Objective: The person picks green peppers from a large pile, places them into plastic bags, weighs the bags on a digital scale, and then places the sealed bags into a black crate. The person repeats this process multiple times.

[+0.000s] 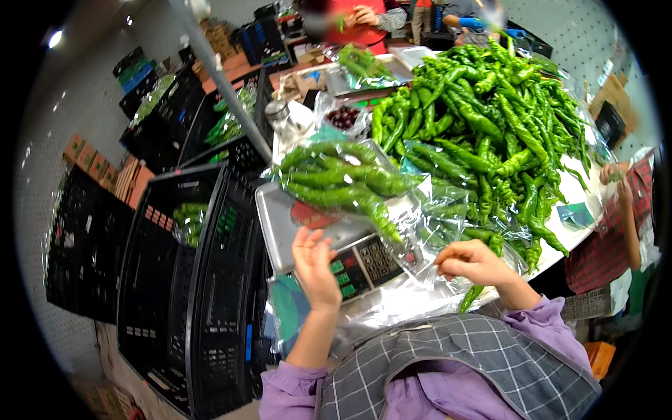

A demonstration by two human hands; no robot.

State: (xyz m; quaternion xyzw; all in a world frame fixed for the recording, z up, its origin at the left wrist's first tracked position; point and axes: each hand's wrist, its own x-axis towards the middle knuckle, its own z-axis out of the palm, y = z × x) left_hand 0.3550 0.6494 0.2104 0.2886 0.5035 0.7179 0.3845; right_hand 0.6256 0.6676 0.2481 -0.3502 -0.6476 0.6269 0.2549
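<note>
A clear plastic bag of long green peppers (336, 181) lies on the metal pan of a digital scale (273, 226). My left hand (316, 265) is raised over the pan's near edge, beside the scale's keypad and display (362, 268), fingers apart and holding nothing. My right hand (470, 262) pinches the loose, crinkled end of a clear bag (425, 252) at the near right of the scale. Whether it belongs to the bag on the pan, I cannot tell. A large heap of green peppers (488, 121) covers the table's right part.
Black plastic crates (197, 294) stand at the left, one holding a bagged batch of peppers (191, 223). A metal pole (226, 84) rises at the table's left edge. Flat bags (289, 310) lie near my left forearm. Other people work across the table and at the right.
</note>
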